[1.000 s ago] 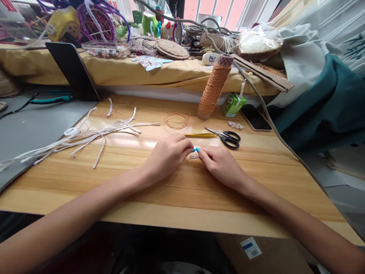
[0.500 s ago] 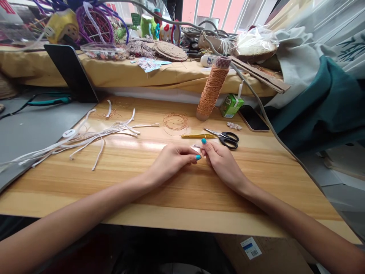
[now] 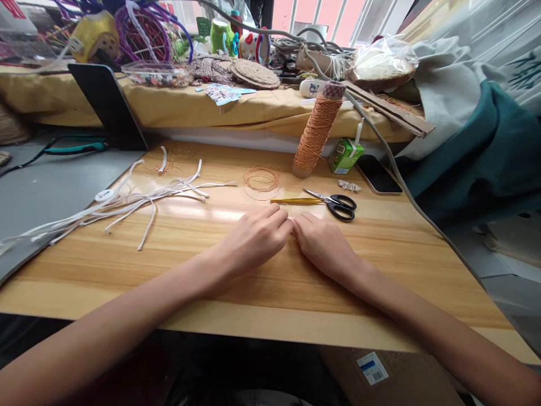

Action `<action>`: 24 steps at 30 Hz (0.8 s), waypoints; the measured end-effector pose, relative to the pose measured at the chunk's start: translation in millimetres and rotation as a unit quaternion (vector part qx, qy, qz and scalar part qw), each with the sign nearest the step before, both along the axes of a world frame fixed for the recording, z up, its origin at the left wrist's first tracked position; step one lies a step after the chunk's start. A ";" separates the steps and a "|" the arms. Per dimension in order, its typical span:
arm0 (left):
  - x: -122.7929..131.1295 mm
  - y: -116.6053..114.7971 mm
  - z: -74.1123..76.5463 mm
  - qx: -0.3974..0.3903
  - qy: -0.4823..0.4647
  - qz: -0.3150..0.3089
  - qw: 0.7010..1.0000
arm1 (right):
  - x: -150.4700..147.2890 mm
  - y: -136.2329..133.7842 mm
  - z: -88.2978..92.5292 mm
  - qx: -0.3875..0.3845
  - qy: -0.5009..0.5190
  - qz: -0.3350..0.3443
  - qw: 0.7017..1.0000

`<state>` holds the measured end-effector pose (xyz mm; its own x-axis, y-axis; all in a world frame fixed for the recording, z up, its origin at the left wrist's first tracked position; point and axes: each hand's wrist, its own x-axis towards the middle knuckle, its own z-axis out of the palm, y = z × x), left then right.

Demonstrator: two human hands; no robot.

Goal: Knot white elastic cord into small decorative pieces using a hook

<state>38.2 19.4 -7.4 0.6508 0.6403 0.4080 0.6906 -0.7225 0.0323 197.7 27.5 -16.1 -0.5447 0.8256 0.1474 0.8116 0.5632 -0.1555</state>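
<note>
Hands, two, bare, meeting over the wooden tabletop (image 3: 253, 307), near its middle. Left hand (image 3: 258, 235): back upward, fingers curled inward and pointing right. Right hand (image 3: 323, 242): back upward, fingers curled, pointing left and slightly away from the person. Fingertips of both close together; the exact pinch is hidden, so whether either is clamped on anything cannot be told.

Fine strand (image 3: 292, 215), one: located at the meeting fingertips, a short length showing. Visible part points away from the person; remainder covered by the hands, full long axis unreadable.

Yellow tweezers (image 3: 293, 201), one: just beyond the left hand, long axis left to right, right end meeting the scissors (image 3: 338, 206), whose blades point left and slightly away, black handles to the right.

Coil of orange thread (image 3: 262, 180), one: flat, beyond the left hand. Spool of orange thread (image 3: 319, 129), one: on end, top leaning right. White cords (image 3: 156, 193), several: at left, running lengthwise from left edge toward the coil.
</note>
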 end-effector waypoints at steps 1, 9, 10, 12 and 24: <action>2.2 -1.4 -0.1 -0.027 -0.034 0.007 0.999 | -0.8 -0.4 -0.7 0.002 0.004 -0.003 1.000; 10.3 -2.9 1.0 -0.450 -0.414 0.076 0.788 | -4.1 -2.0 4.5 -0.023 0.234 -0.058 0.970; 10.8 -2.5 0.5 -0.475 -0.432 0.085 0.762 | -4.6 -2.5 6.0 -0.035 0.259 -0.059 0.964; 10.6 -0.9 -1.7 -0.488 -0.440 0.096 0.747 | -5.3 -3.5 8.8 -0.048 0.288 -0.053 0.955; -9.4 11.3 -2.1 0.052 0.039 -0.015 0.998 | 2.5 3.7 0.5 0.109 0.016 0.067 0.992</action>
